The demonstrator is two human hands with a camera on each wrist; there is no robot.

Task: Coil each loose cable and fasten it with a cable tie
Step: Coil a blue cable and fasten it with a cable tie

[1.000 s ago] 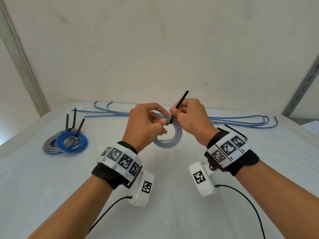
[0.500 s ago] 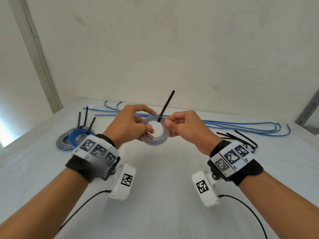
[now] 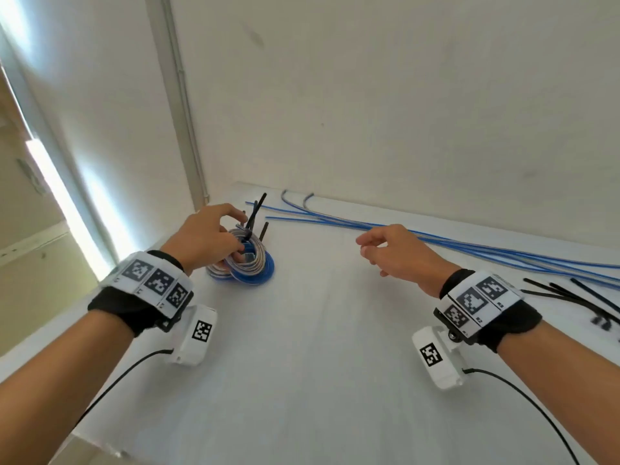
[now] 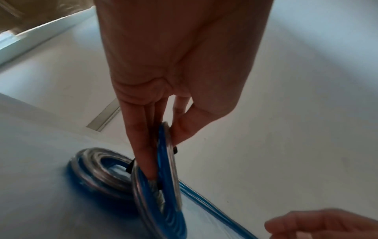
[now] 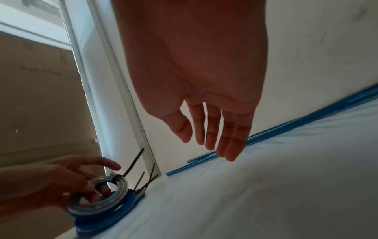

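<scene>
My left hand (image 3: 235,239) pinches a tied silver-and-blue cable coil (image 3: 250,260) between thumb and fingers, some fingers through its hole (image 4: 151,169). The black cable tie (image 3: 251,219) round it sticks up. The coil hangs tilted just over a blue coil (image 3: 260,276) and a grey coil (image 3: 216,274) lying at the table's far left, each with its own tie tail. My right hand (image 3: 365,247) hovers empty over the middle of the table, fingers relaxed (image 5: 229,145). Loose blue cables (image 3: 436,241) stretch along the back wall.
Several spare black cable ties (image 3: 570,293) lie at the right edge of view. The white cloth-covered table (image 3: 318,380) ends at a wall behind and a wall corner with a vertical duct (image 3: 188,129) at the left.
My right hand has let go of the tie and coil and pulled back to the right. My left hand has carried the tied coil left, over the pile of finished coils.
</scene>
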